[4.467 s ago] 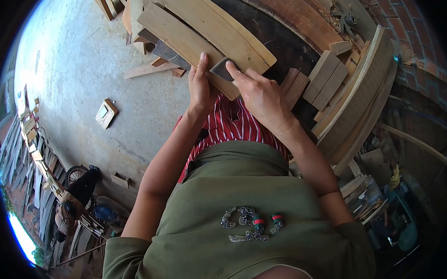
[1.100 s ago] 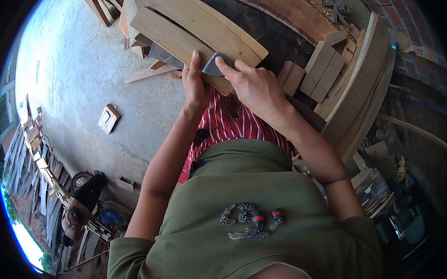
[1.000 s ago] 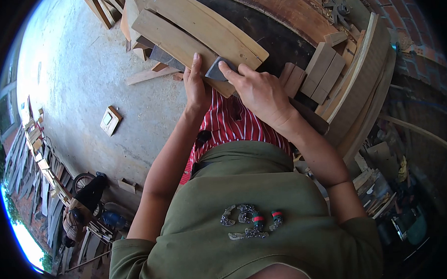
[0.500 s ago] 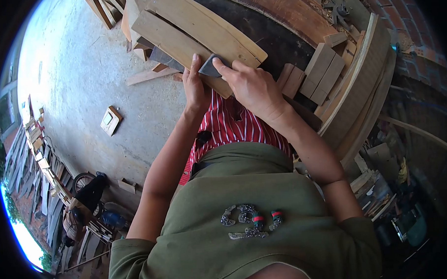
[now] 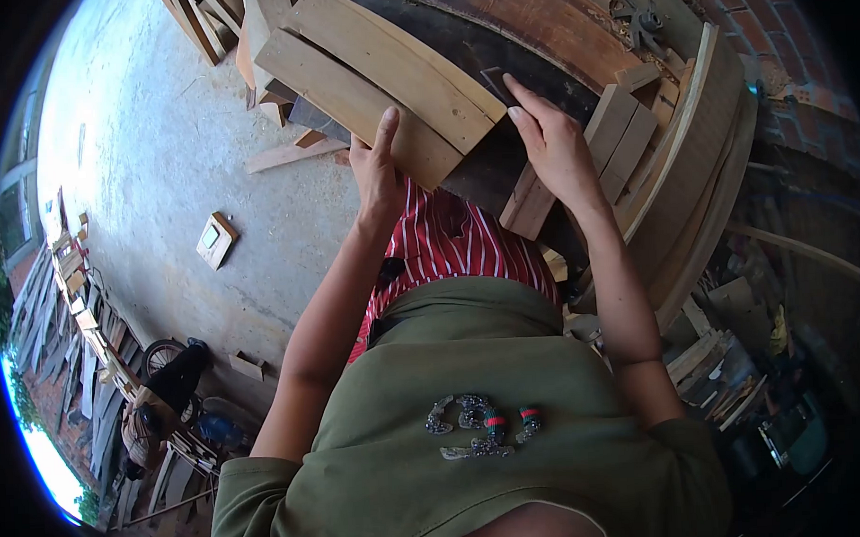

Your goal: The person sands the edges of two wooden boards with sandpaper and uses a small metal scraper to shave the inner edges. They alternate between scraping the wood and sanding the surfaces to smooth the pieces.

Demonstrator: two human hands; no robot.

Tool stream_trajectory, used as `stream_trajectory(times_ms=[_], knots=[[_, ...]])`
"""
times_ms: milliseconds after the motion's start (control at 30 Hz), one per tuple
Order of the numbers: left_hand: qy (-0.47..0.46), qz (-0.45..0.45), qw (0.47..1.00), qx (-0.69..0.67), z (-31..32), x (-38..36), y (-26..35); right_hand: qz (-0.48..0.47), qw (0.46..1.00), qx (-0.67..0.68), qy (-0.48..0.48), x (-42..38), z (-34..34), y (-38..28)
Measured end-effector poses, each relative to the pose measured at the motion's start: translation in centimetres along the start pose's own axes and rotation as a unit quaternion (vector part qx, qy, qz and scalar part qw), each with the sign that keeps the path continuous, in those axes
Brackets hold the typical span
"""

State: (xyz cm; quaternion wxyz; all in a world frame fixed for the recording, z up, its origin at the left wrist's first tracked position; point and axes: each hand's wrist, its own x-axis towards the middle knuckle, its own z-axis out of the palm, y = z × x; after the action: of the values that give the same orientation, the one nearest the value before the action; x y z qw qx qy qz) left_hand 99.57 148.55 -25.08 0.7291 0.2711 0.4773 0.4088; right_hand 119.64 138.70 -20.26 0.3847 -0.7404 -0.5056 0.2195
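My left hand [image 5: 377, 176] grips the near edge of a pale wooden board [image 5: 334, 87], with its thumb on top and the fingers hidden underneath. Against that board's far side lies a second, wider pale board [image 5: 399, 57], a thin dark gap running between them. To the right of both boards, my right hand [image 5: 560, 150] is raised over the dark bench top [image 5: 479, 177]. Thumb and fingers pinch a flat dark grey piece [image 5: 494, 81] that looks like folded sandpaper, seen nearly edge-on.
Wooden blocks [image 5: 622, 134] and a long curved plank [image 5: 677, 165] lie to the right. A reddish slab [image 5: 554, 23] and a dark metal tool [image 5: 641, 20] are at the back. On the floor at left is a small wooden piece [image 5: 217, 240]; a person [image 5: 160, 401] is farther off.
My right hand has lifted the flat dark grey piece off the near board and moved right, past the boards' ends. My left hand's thumb has shifted slightly and stays on the board.
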Motion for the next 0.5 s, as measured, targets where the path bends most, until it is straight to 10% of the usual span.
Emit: stream_trajectory(times_ms=[500], knots=[[0.001,0.033,0.995,0.095,-0.4,1.2,-0.2,0.076,0.951,-0.300,-0.021,2.7,-1.5,13.2]])
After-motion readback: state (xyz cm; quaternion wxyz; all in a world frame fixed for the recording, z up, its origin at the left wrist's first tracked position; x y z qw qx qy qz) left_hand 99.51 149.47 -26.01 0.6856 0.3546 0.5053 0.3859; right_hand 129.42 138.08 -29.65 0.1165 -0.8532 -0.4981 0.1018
